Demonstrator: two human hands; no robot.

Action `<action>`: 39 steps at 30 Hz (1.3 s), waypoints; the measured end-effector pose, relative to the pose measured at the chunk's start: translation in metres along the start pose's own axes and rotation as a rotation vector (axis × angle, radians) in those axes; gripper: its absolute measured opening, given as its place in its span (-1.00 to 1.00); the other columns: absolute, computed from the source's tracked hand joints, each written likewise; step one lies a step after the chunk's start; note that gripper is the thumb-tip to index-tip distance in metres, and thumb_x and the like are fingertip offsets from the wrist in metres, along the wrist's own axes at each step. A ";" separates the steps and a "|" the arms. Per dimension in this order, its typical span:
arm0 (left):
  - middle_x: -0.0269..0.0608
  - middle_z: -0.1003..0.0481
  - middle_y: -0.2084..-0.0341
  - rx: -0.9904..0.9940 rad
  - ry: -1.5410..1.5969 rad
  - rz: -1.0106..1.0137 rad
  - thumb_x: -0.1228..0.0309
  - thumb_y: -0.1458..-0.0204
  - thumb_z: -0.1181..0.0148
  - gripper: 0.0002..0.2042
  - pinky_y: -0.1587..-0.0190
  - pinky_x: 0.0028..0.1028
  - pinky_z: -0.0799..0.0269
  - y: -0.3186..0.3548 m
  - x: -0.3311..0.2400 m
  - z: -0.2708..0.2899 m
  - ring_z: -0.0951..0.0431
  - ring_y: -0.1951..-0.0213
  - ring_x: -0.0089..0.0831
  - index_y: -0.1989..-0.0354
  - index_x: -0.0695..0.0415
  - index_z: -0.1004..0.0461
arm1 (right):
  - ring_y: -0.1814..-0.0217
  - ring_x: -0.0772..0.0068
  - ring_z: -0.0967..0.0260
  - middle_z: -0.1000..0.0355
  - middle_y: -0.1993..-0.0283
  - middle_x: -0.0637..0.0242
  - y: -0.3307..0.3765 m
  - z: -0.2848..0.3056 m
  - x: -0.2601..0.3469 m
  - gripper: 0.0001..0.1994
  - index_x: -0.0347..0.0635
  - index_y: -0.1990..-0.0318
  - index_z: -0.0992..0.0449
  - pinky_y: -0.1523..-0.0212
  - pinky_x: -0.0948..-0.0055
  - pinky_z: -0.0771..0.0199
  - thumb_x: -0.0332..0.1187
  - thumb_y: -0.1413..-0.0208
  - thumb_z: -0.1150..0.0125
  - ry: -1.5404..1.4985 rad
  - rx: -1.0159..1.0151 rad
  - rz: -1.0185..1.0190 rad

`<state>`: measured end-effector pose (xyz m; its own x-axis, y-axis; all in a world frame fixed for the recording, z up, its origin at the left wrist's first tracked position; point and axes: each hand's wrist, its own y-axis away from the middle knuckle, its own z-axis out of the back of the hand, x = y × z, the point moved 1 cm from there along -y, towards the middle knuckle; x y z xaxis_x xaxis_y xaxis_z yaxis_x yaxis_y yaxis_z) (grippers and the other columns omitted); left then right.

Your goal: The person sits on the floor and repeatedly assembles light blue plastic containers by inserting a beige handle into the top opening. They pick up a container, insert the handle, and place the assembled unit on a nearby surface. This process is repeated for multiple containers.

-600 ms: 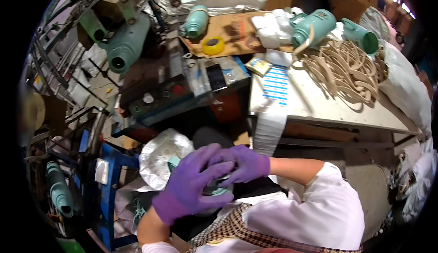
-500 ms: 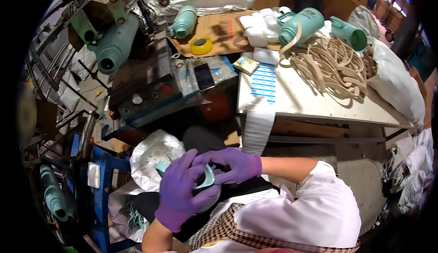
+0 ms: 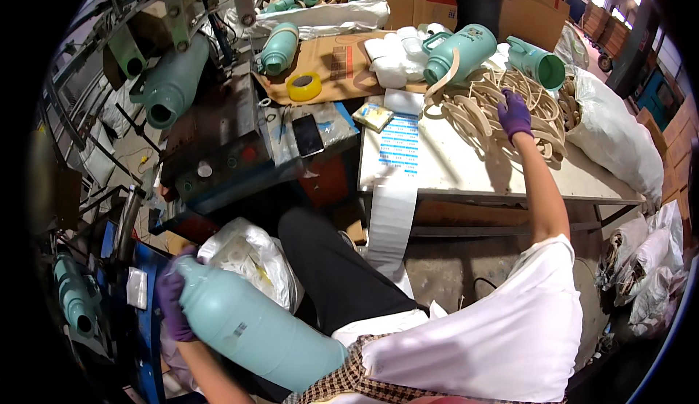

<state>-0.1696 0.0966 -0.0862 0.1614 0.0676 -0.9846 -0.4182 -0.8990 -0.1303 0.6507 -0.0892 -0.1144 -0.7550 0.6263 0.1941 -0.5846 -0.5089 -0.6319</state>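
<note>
A large teal thermos body [image 3: 255, 324] lies slanted across my lap, its wide end against my clothes. My left hand [image 3: 173, 298], in a purple glove, is closed around its narrow upper end. My right hand [image 3: 515, 116], gloved the same way, is stretched out over a tangled heap of tan straps [image 3: 473, 116] on the white table. Its fingers look apart and at the straps; whether they touch one is hard to see. Just behind the heap rest a teal thermos with a handle [image 3: 460, 54] and an open teal casing [image 3: 537, 64].
A label sheet [image 3: 397, 149] hangs over the table edge [image 3: 451, 191]. Left of it are a phone [image 3: 307, 136], yellow tape [image 3: 303, 86] and another teal thermos [image 3: 280, 48]. A white plastic bag [image 3: 251, 251] stands by my knee. Machine arms [image 3: 175, 10] rise at left. A person [image 3: 477, 0] stands behind.
My right hand has left the thermos body and reached forward to the strap heap. My left hand has moved left with the thermos, which is now tilted and shows its full side.
</note>
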 end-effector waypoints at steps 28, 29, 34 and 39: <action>-0.03 -0.51 -0.05 -0.210 0.124 0.124 0.13 -0.26 0.04 -0.45 -0.10 -0.36 -0.50 0.037 0.047 0.040 -0.58 0.01 -0.32 -0.24 0.35 -0.36 | -0.26 0.03 -0.34 -0.41 -0.15 0.11 0.028 0.052 -0.105 -0.39 0.13 -0.20 -0.42 -0.27 0.10 -0.32 -0.53 0.11 -0.21 0.432 0.133 0.094; -0.03 -0.51 -0.06 -0.209 0.095 0.126 0.13 -0.26 0.04 -0.46 -0.12 -0.35 -0.48 0.038 0.047 0.042 -0.57 -0.01 -0.32 -0.24 0.35 -0.36 | -0.31 0.05 -0.29 -0.37 -0.22 0.16 0.018 0.050 -0.105 -0.41 0.15 -0.22 -0.41 -0.32 0.10 -0.24 -0.49 0.05 -0.18 0.450 0.055 0.182; -0.02 -0.49 -0.09 -0.225 0.152 0.174 0.15 -0.27 0.05 -0.47 -0.17 -0.30 -0.44 0.042 0.039 0.034 -0.53 -0.06 -0.27 -0.23 0.33 -0.37 | -0.60 0.17 0.11 -0.06 -0.54 0.31 -0.040 0.027 -0.063 -0.47 0.26 -0.36 -0.32 -0.55 0.16 0.21 -0.35 -0.20 0.02 0.695 0.206 0.300; -0.02 -0.55 0.09 -0.176 0.014 0.150 0.17 -0.24 -0.01 -0.50 -0.02 -0.34 -0.52 0.019 0.034 0.011 -0.61 0.12 -0.28 -0.19 0.34 -0.40 | -0.48 0.23 -0.19 -0.45 -0.28 0.30 -0.066 0.010 -0.052 -0.64 0.08 -0.11 -0.59 -0.53 0.01 0.23 -0.15 -0.32 0.08 0.900 0.471 0.172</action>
<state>-0.1821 0.0870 -0.1231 0.1220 -0.0773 -0.9895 -0.2767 -0.9601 0.0409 0.7256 -0.0934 -0.0753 -0.4507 0.6349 -0.6275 -0.6929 -0.6920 -0.2025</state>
